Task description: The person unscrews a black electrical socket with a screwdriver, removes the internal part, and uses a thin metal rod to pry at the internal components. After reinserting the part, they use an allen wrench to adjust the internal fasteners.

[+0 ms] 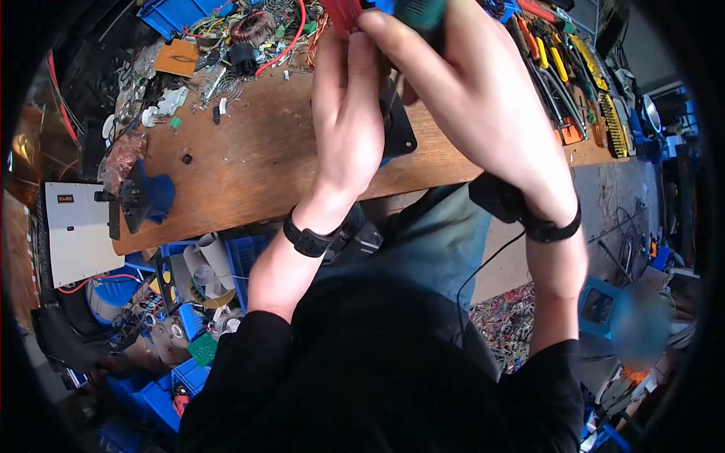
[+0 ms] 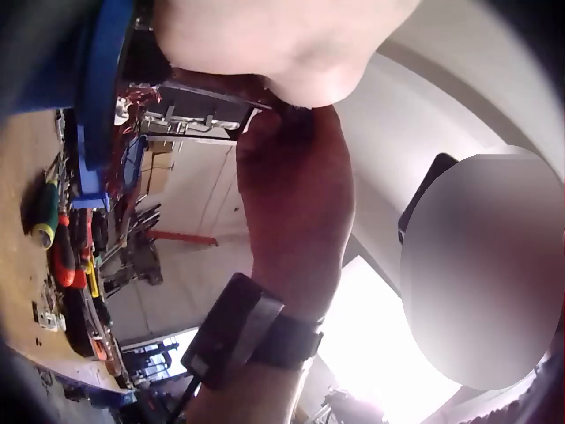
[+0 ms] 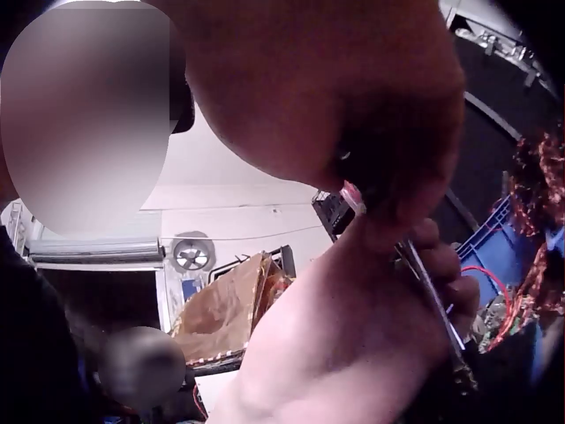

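Both hands are raised close together over the near edge of the workbench. My left hand (image 1: 351, 136) holds a red plastic handle (image 1: 343, 15) at the top of the head view; its far end is out of frame. Curled round a dark green ribbed handle (image 1: 421, 16) is my right hand (image 1: 483, 98), its thumb tip right at the red handle. A thin metal shaft (image 3: 433, 300) runs down past the curled left fingers (image 3: 450, 283) in the right wrist view. Under the hands lies a black flat part (image 1: 400, 136) on the bench edge. The left wrist view shows mostly the backs of both hands.
Loose wire, a copper coil (image 1: 253, 29) and scraps cover the back left of the wooden bench (image 1: 249, 166). Pliers and other hand tools (image 1: 555, 64) line its right end. A blue vise-like piece (image 1: 157, 198) sits at the left corner. Blue bins (image 1: 162, 400) stand below.
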`<state>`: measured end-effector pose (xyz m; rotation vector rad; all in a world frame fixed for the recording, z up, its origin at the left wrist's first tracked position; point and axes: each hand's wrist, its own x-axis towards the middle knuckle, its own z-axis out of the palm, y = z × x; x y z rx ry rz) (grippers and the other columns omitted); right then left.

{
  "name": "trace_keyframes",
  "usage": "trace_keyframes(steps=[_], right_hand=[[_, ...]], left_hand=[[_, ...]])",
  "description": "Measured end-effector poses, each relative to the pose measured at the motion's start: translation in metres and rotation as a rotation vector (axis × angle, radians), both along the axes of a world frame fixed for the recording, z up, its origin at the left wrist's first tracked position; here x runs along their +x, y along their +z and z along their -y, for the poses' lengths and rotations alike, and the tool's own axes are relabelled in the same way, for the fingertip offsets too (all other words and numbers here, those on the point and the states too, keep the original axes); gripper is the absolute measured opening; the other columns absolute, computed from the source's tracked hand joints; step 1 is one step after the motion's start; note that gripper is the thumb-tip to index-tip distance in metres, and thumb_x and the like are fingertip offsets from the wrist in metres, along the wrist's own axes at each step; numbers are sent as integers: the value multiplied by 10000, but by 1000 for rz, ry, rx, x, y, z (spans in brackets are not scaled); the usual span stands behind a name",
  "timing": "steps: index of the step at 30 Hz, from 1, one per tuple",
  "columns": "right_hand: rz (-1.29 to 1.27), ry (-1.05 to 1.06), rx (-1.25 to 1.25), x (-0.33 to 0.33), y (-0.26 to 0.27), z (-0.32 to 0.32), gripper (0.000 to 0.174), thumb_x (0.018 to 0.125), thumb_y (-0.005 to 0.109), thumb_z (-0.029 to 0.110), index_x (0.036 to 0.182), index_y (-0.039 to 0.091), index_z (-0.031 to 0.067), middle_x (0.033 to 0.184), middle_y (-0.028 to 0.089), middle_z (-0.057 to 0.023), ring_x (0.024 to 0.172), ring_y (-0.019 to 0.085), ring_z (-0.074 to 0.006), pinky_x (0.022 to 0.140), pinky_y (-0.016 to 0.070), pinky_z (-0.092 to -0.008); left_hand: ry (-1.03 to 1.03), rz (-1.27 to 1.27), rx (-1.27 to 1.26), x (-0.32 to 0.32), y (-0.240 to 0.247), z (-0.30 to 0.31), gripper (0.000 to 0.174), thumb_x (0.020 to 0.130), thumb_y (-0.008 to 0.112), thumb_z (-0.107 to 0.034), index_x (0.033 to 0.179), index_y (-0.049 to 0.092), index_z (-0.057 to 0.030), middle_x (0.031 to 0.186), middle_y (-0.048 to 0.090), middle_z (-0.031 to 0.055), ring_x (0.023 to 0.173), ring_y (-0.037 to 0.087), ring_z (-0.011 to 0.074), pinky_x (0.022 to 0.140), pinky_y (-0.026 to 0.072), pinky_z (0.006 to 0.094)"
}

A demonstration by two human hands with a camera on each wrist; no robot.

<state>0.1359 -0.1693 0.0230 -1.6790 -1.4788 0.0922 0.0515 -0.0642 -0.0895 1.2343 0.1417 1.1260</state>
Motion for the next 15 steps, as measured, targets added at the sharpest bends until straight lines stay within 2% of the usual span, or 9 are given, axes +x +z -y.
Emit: trace_keyframes(steps=[2,4,6,8,9,10,12,13,15], right_hand=[[51,55,27,14,-9,-12,354,1115,668,281,1214,538,-33,822,637,-215,680,654,-353,622,489,-440],[43,73,38,1,6,-10,381,1121,657,300,1214,530,-47,790,633,-210,671,657,-350,617,487,-433],[93,110,87,8,-7,-11,397,1126,642,305,1216,511,-59,768,644,-216,629,656,-366,586,485,-439],[-60,40,-96,-10,5,-2,399,1129,630,299,1217,490,-64,745,642,-220,609,658,-383,562,485,-446],[55,70,-14,-8,2,0,389,1132,615,296,1211,474,-58,719,642,-229,578,658,-402,529,477,-452],[-177,189,-142,10,9,-1,370,1128,623,303,1175,496,-41,770,629,-227,637,649,-379,589,490,-453],[141,120,70,6,3,-8,361,1126,631,314,1134,511,-26,839,603,-212,722,622,-343,674,496,-454],[-83,196,-98,23,11,-11,366,1116,609,335,1087,525,-20,886,578,-192,782,589,-319,737,490,-451],[2,172,-72,18,15,-17,371,1106,590,342,1075,525,-22,884,585,-192,781,597,-323,732,492,-451]], left_hand=[[-84,24,-16,-4,3,-5,406,1235,391,-273,1563,470,-49,1419,639,52,1271,627,133,1114,507,336],[-102,22,-31,-6,4,-5,412,1234,388,-283,1565,472,-51,1444,630,60,1289,626,150,1128,506,351],[-120,11,-68,-10,3,-4,425,1234,383,-304,1567,475,-56,1494,611,75,1324,625,184,1155,505,380],[-60,-59,-40,-7,-4,-2,471,1231,394,-372,1569,472,-53,1492,610,78,1342,618,189,1151,512,382],[-51,-41,-24,-7,-4,0,469,1232,394,-369,1572,465,-53,1489,609,76,1341,616,186,1153,510,379],[-47,-24,-7,-6,-3,1,468,1232,394,-365,1575,458,-52,1487,607,74,1341,615,183,1154,508,377],[-65,19,-18,-1,5,3,465,1231,409,-338,1601,417,-56,1512,583,76,1385,581,175,1188,471,373],[-52,29,-46,2,8,4,457,1232,409,-337,1593,423,-58,1516,578,82,1396,568,172,1199,456,379],[-44,43,-73,7,9,2,449,1232,408,-337,1585,429,-60,1520,573,87,1408,555,169,1210,441,385]])
